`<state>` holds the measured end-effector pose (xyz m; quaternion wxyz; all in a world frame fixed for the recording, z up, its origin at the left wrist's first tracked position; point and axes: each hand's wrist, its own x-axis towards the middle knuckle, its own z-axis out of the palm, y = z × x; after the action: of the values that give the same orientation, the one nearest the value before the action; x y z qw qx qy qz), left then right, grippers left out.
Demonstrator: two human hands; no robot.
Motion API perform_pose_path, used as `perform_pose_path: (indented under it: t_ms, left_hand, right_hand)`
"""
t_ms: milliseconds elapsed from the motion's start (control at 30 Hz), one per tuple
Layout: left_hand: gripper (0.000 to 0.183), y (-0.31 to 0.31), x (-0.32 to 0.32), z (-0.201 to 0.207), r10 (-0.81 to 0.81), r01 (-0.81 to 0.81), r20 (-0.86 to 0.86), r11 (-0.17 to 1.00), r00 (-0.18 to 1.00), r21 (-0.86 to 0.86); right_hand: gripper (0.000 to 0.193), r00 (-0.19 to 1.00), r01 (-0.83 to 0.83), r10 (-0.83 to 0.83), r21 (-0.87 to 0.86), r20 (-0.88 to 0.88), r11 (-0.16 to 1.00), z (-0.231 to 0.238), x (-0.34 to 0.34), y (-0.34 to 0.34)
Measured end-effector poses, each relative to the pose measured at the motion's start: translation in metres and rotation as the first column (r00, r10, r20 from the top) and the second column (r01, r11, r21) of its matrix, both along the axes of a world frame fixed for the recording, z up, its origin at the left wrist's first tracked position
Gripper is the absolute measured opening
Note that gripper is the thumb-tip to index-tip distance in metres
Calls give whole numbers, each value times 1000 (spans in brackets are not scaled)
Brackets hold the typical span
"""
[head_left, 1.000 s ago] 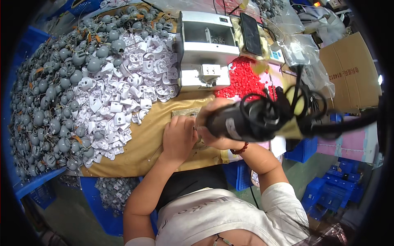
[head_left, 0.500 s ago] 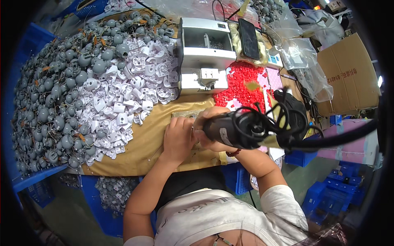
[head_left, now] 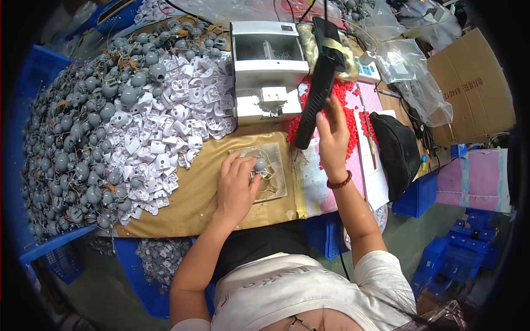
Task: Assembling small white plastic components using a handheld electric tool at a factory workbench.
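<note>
My left hand (head_left: 237, 185) rests on a flat clear-and-tan plate (head_left: 273, 187) on the brown cloth. Its fingers are closed around a small grey ball-shaped part (head_left: 260, 164) with thin wires beside it. My right hand (head_left: 333, 140), with a dark red bead bracelet, is raised over the red pieces (head_left: 349, 118), thumb and fingers apart. Just left of it hangs a black electric screwdriver (head_left: 319, 91), slanted, with its cord running upward; I see no grip on it. The fingertips come close to the tool, and whether they touch it is unclear.
A big pile of grey ball-shaped parts (head_left: 72, 140) and white plastic shells (head_left: 160, 135) covers the left side. A white machine with a tray (head_left: 270, 69) stands behind the plate. To the right lie a black pouch (head_left: 395, 154), a pen-like red stick (head_left: 371, 149) and a cardboard box (head_left: 469, 88).
The screwdriver has swung up and away from the plate, out of my right hand's grasp. My right hand has moved right and upward. The left hand stays at the plate.
</note>
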<state>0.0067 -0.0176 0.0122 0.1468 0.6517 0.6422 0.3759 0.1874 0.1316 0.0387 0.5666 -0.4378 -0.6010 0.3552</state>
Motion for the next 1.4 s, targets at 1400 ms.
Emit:
perform_pose_path:
  t_ms: [1400]
  left_hand:
    - [34,13,-5,-1,5,-5,-7,1000,1000,-3]
  right_hand:
    - [17,623,-613,-108,-570,-775,547,-34,-75,-39]
